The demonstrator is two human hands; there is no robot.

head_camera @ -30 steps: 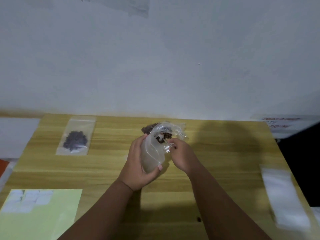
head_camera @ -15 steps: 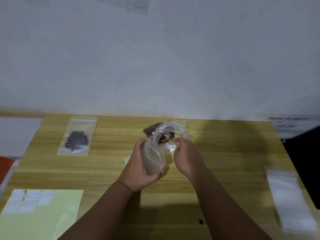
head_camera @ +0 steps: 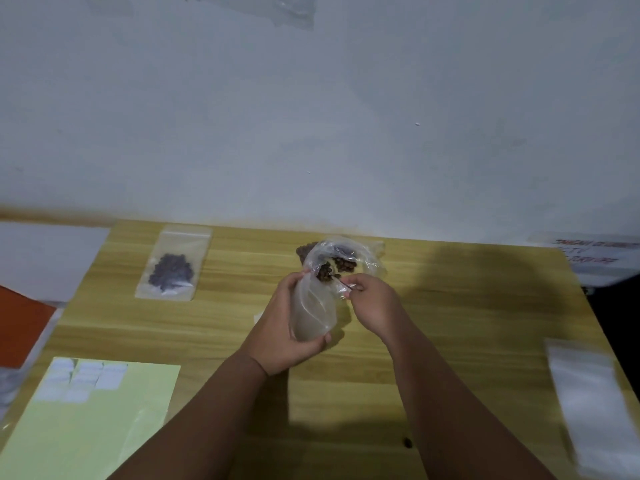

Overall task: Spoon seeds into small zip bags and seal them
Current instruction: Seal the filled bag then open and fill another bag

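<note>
On the table (head_camera: 467, 323), a filled zip bag (head_camera: 172, 268) of dark seeds lies flat at the left. My left hand (head_camera: 280, 327) wraps around a small zip bag (head_camera: 313, 313) held upright. Just beside it, my right hand (head_camera: 375, 306) pinches a thin spoon (head_camera: 346, 284) at the bag's mouth, with the loose seed bag (head_camera: 343, 263) right behind them and a stack of empty bags (head_camera: 588, 407) far right.

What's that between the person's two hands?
In the head view, a small clear bag, gripped by the left hand. The right hand pinches a thin spoon at its mouth, beside the larger seed bag.
</note>
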